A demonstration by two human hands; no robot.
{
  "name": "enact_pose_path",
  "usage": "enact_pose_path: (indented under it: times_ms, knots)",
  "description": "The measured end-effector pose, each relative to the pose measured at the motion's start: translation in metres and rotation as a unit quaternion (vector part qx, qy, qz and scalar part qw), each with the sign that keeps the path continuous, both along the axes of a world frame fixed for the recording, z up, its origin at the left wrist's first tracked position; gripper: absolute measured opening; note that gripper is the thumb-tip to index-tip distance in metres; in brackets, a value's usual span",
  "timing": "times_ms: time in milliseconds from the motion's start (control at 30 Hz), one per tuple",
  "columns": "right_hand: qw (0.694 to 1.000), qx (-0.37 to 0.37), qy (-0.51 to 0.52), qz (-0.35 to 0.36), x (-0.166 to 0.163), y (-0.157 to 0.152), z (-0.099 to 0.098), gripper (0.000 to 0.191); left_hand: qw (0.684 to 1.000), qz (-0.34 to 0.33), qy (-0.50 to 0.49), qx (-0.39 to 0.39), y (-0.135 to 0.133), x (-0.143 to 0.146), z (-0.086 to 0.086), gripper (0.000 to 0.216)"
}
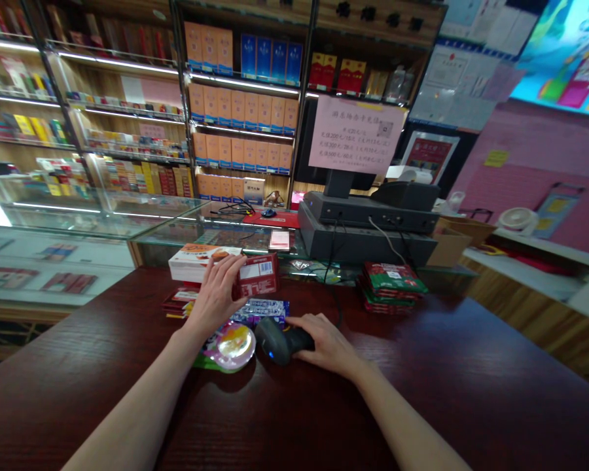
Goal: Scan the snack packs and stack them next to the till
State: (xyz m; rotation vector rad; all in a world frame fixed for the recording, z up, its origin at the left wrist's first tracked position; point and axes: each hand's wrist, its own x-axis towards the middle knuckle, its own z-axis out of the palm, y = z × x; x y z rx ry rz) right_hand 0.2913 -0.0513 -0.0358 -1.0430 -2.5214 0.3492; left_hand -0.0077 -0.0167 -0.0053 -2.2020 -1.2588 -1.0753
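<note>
My left hand (pixel 219 288) grips a dark red box (pixel 258 276) by its left end, with a white barcode label facing me. My right hand (pixel 326 341) is wrapped round the handle of a black barcode scanner (pixel 273 341), which shows a small blue light and lies low over the counter. Behind my left hand is a white and orange box (pixel 189 263), above some red and yellow packets (pixel 179 303). Blue and purple packets (pixel 265 310) lie just beyond the scanner. A round, shiny package (pixel 235 345) with green and purple edges sits below my left wrist.
A stack of green and red packets (pixel 391 284) stands on the right of the dark wooden counter (pixel 294 418). Behind it are a glass case, a cash register (pixel 368 226) with a pink notice (pixel 356 134), a mouse (pixel 269 213) and shelves of boxes.
</note>
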Motion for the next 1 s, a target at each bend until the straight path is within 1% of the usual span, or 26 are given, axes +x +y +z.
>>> enact_pose_path:
  times_ms: [200, 333, 467, 567, 667, 767, 900, 1000]
  knots:
    - [1.000, -0.004, -0.007, 0.006, -0.001, -0.001, 0.000, 0.063, 1.000, -0.008, 0.001, 0.001, -0.001, 0.001, 0.001, 0.086]
    - [1.000, -0.008, -0.006, 0.013, 0.000, -0.003, 0.005, 0.066, 1.000, -0.014, 0.004, 0.004, -0.002, 0.002, 0.002, 0.088]
    - [0.999, -0.022, 0.037, 0.008, 0.002, -0.005, 0.013, 0.048, 1.000, -0.020, 0.005, 0.007, -0.003, 0.004, 0.004, 0.088]
    - [0.993, -0.022, 0.107, -0.036, 0.005, 0.000, 0.012, 0.037, 0.999, -0.030, 0.006, 0.008, -0.004, 0.006, 0.005, 0.087]
    - [0.979, -0.017, 0.187, -0.082, 0.004, 0.007, 0.006, 0.033, 0.999, -0.045, 0.012, 0.009, -0.005, 0.008, 0.006, 0.086]
    - [0.958, -0.023, 0.267, -0.104, 0.001, 0.014, 0.002, 0.034, 0.998, -0.059, 0.021, 0.005, -0.006, 0.012, 0.007, 0.084]
    - [0.924, -0.053, 0.358, -0.125, -0.005, 0.019, 0.002, 0.039, 0.996, -0.086, 0.034, -0.003, -0.010, 0.018, 0.010, 0.083]
    - [0.901, -0.085, 0.403, -0.135, -0.009, 0.023, 0.003, 0.044, 0.994, -0.102, 0.046, -0.014, -0.014, 0.024, 0.011, 0.083]
